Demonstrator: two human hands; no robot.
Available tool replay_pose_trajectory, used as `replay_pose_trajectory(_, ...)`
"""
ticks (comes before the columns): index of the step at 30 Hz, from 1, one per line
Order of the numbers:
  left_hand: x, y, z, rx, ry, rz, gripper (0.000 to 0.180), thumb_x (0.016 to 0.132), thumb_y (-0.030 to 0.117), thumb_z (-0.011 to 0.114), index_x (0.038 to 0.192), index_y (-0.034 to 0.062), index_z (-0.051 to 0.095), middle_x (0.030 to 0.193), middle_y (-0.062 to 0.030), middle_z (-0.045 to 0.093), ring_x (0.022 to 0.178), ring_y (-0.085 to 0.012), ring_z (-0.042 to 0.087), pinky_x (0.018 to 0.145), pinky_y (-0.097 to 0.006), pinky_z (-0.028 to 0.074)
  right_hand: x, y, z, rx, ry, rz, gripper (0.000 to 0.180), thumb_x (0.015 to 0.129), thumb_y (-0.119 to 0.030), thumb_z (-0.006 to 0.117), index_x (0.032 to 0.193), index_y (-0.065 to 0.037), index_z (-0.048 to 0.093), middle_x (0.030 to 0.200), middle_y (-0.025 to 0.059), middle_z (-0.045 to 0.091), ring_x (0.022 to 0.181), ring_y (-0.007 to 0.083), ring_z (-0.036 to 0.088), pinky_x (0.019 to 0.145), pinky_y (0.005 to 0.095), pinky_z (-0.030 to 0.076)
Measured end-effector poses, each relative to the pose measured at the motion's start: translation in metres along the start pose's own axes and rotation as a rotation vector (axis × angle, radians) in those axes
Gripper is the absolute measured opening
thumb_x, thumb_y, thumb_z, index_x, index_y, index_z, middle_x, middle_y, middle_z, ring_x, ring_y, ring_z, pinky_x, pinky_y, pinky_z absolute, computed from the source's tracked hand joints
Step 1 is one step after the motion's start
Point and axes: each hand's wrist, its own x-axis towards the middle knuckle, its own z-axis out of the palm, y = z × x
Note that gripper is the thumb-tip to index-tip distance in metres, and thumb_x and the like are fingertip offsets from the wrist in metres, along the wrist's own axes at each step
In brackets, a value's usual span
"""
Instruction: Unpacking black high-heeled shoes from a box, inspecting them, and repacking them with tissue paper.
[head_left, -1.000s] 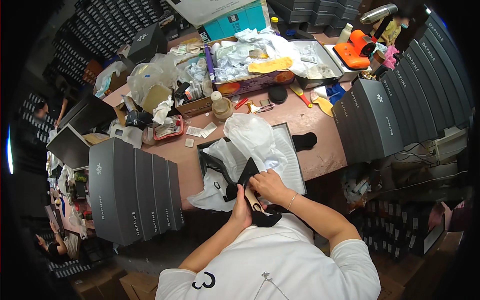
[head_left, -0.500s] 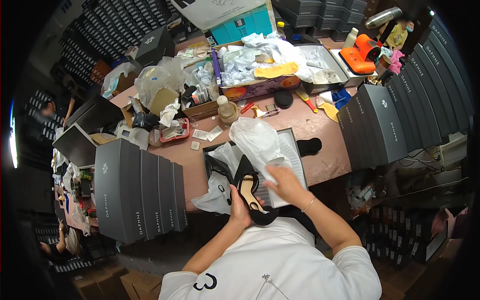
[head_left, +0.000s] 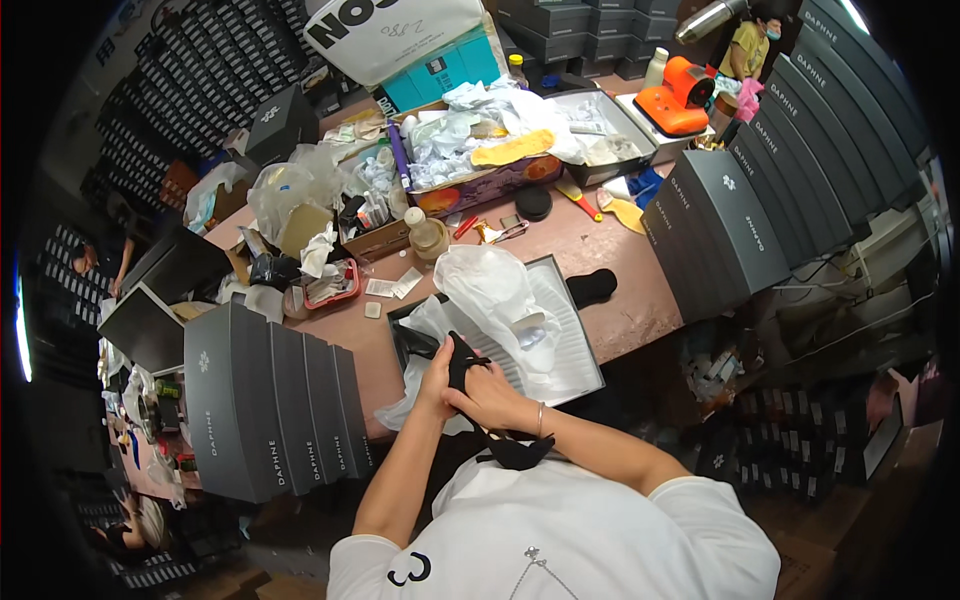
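Just in front of my body, I hold a black pointed-toe shoe (head_left: 460,365) with a strap. My left hand (head_left: 434,388) is closed round its front part, near the toe. Curled over the shoe from the other side is my right hand (head_left: 500,402), its fingertips partly hidden. The black heel end (head_left: 521,453) hangs below my right wrist, against my white shirt. Beyond my hands lies an open shoe box (head_left: 567,318) with white tissue paper (head_left: 485,285) bunched in it. Another black shoe (head_left: 415,343) lies at the box's left side, partly covered by tissue.
Stacks of dark grey shoe boxes stand at left (head_left: 240,400) and right (head_left: 720,225). Behind the open box are a glue bottle (head_left: 428,238), a black round tin (head_left: 534,204), a carton of crumpled paper (head_left: 480,180) and an orange device (head_left: 676,97). A black insole-shaped piece (head_left: 592,287) lies right.
My right hand has come from the tissue paper down and left onto the shoe, beside my left hand. The shoe's pale inside, visible before, is now covered by my hands.
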Motion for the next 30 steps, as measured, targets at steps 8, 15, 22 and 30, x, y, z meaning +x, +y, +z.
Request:
replay_pose_trajectory(8,-0.016,0.006,0.019,0.265,-0.013,0.138,0.029,0.098,0.035,0.052,0.115,0.0123,0.049,0.094,-0.0066,0.061,0.082,-0.0148,0.062,0.072,-0.029,0.052,-0.015,-0.014,-0.023,0.109,-0.104,-0.043,0.075,0.097,-0.052,0.037,0.131,0.015,0.038,0.132,0.0374,0.04,0.127,0.0481,0.036,0.109,0.0454,0.026)
replay_pose_trajectory(15,0.0,-0.01,0.01,0.093,-0.024,0.146,0.028,0.099,0.034,0.049,0.115,0.0103,0.051,0.094,-0.0095,0.062,0.083,-0.019,0.064,0.074,-0.036,0.055,-0.012,-0.018,-0.047,-0.147,-0.375,0.04,0.074,0.097,-0.052,0.036,0.128,0.015,0.042,0.131,0.0362,0.042,0.13,0.0459,0.033,0.11,0.0612,0.01)
replay_pose_trajectory(22,-0.007,0.011,0.012,0.144,-0.136,0.067,0.033,0.1,0.033,0.046,0.122,0.0078,0.048,0.096,-0.0104,0.063,0.081,-0.0198,0.066,0.071,-0.033,0.057,-0.037,-0.007,-0.041,0.536,-0.255,-0.34,0.061,0.098,-0.04,0.039,0.131,0.011,0.034,0.126,0.0314,0.041,0.12,0.0472,0.039,0.104,0.0434,0.029)
replay_pose_trajectory(30,0.008,0.003,0.025,0.116,-0.09,0.051,0.042,0.099,0.037,0.048,0.129,0.0083,0.044,0.1,-0.0093,0.064,0.087,-0.018,0.064,0.074,-0.031,0.055,-0.017,0.016,-0.031,0.017,-0.042,-0.055,0.041,0.098,-0.035,0.043,0.097,0.005,0.052,0.102,0.0248,0.054,0.103,0.0397,0.05,0.091,0.0449,0.039)
